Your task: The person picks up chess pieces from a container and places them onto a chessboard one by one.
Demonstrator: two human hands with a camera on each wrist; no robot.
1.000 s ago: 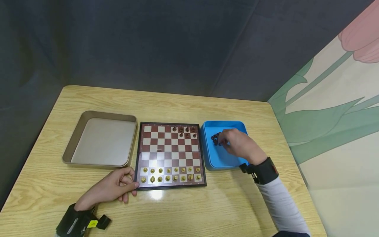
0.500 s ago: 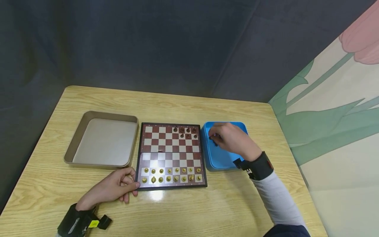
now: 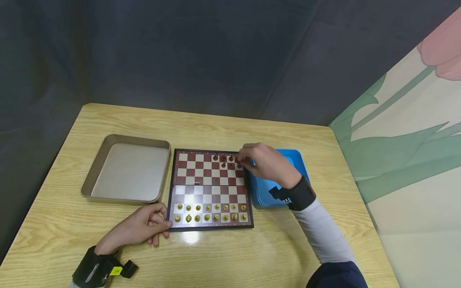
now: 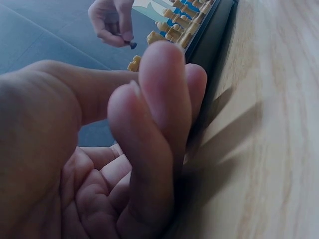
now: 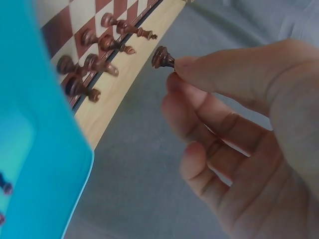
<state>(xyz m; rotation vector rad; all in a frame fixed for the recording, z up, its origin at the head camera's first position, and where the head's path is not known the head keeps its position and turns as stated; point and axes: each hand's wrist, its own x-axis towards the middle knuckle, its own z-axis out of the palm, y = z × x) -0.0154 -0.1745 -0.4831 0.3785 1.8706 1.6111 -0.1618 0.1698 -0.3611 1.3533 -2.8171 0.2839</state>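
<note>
A chessboard (image 3: 211, 190) lies flat on the table, with two rows of gold chess pieces (image 3: 216, 217) along its near side. Several dark chess pieces (image 3: 223, 159) stand at its far right corner. My left hand (image 3: 138, 228) grips the near left corner, thumb on the edge and fingers curled beside it. Between thumb and fingertips, my right hand (image 3: 268, 164) pinches a dark chess piece (image 5: 162, 58), base pointing outward, raised over the far right of the board. The blue container (image 3: 264, 198) stands against the board's right side, partly hidden by that hand.
To the left of the board is a shallow beige tray (image 3: 129, 172). In the right wrist view, a few dark pieces (image 5: 6, 186) lie inside the blue container. A dark curtain (image 3: 201, 56) hangs behind the table (image 3: 212, 260).
My right hand has come up out of the blue container and moved left to the board's far right corner, carrying a dark chess piece. The left hand keeps its place at the corner.
</note>
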